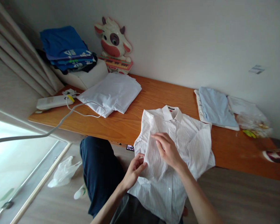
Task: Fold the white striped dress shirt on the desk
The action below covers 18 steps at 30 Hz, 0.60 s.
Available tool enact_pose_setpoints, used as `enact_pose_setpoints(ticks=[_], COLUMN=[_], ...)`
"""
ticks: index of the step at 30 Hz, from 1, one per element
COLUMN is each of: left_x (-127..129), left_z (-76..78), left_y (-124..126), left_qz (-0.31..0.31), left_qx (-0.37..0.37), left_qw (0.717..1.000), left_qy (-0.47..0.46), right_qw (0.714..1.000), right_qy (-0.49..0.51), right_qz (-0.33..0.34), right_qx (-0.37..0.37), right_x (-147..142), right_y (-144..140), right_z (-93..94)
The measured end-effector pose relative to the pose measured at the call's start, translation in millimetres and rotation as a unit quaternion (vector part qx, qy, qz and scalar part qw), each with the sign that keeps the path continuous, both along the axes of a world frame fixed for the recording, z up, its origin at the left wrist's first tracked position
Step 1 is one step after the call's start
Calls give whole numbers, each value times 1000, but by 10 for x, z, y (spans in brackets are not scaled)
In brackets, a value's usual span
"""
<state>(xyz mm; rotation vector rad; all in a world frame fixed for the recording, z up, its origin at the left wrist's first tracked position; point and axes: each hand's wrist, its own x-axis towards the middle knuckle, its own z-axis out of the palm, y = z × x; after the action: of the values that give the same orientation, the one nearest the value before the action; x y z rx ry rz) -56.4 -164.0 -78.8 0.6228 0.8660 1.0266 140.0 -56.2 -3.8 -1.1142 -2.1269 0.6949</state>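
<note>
A white striped dress shirt (177,137) lies front side up, its collar at the table's middle and its lower part hanging over the front edge onto my lap. Both sleeves are folded in over the front. My left hand (135,169) pinches the edge of the sleeve on the left, thumb against fingers. On that same sleeve rests my right hand (168,150), fingers stretched out and touching the cloth. The shirt's hem runs down out of clear sight over my legs.
Folded white cloth (116,90) lies on the wooden table (121,127), near a power strip (54,102) with a grey cable (53,132). Blue clothes (63,46) sit on a white box. Right: folded light-blue clothing (217,105) and a plastic bag (254,123). A cow toy (113,40) leans against the wall.
</note>
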Motion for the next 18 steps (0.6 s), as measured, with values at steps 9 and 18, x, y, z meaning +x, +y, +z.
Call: enact_pose_setpoints(ticks=[9,18], left_x=[10,-83], left_z=[-13,221], left_y=[-109,-337], left_qz=[65,27], left_qx=[6,89], left_qw=[998,972], left_qy=[9,215], right_qw=[983,982], right_qy=[-136,-114], right_qz=[77,61], right_qx=[100,134], right_x=[-289,-199], right_y=[1098,1125], right_z=[-479,-642])
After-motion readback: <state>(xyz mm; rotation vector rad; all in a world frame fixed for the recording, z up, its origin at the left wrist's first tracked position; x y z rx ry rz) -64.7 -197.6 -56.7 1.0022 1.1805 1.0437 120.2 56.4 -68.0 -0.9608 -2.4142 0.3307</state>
